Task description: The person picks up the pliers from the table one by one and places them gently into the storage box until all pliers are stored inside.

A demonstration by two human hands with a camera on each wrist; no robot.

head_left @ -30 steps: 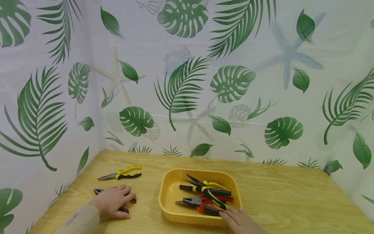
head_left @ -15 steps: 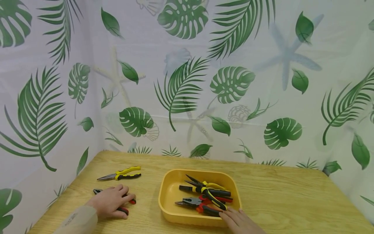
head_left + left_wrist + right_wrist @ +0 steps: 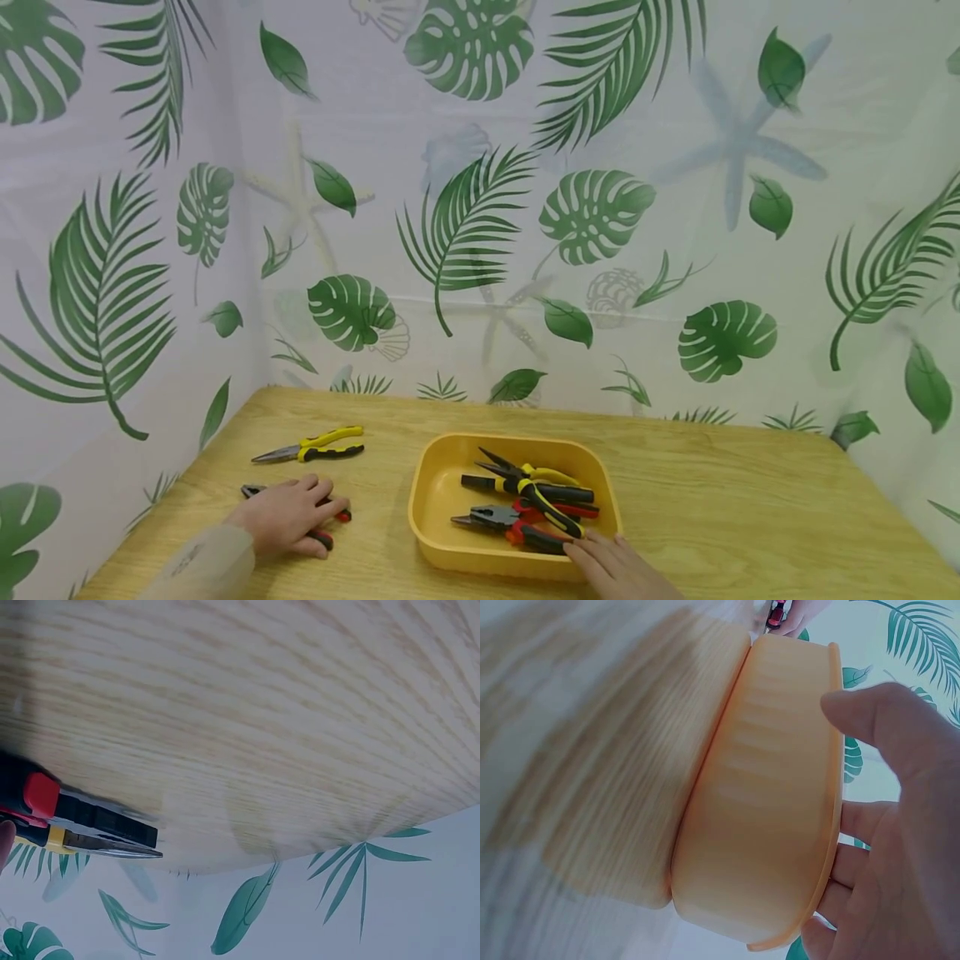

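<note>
My left hand (image 3: 288, 517) rests over combination pliers (image 3: 322, 539) with red and black handles, lying on the table. Its fingers lie loosely across the handles, hiding the middle of the tool. In the left wrist view the pliers' red and black part (image 3: 41, 795) shows beside a fingertip. My right hand (image 3: 618, 567) rests at the near right corner of a yellow bin (image 3: 446, 550). The right wrist view shows its fingers over the bin's rim (image 3: 835, 750), thumb extended and apart from them. Inside the bin lie red-handled pliers (image 3: 491, 517) and yellow-and-black long-nose pliers (image 3: 551, 508), overlapping other tools.
Long-nose pliers (image 3: 311, 446) with yellow and black handles lie on the wooden table (image 3: 712, 500), behind my left hand. A leaf-printed curtain (image 3: 480, 250) hangs along the back and left sides of the table.
</note>
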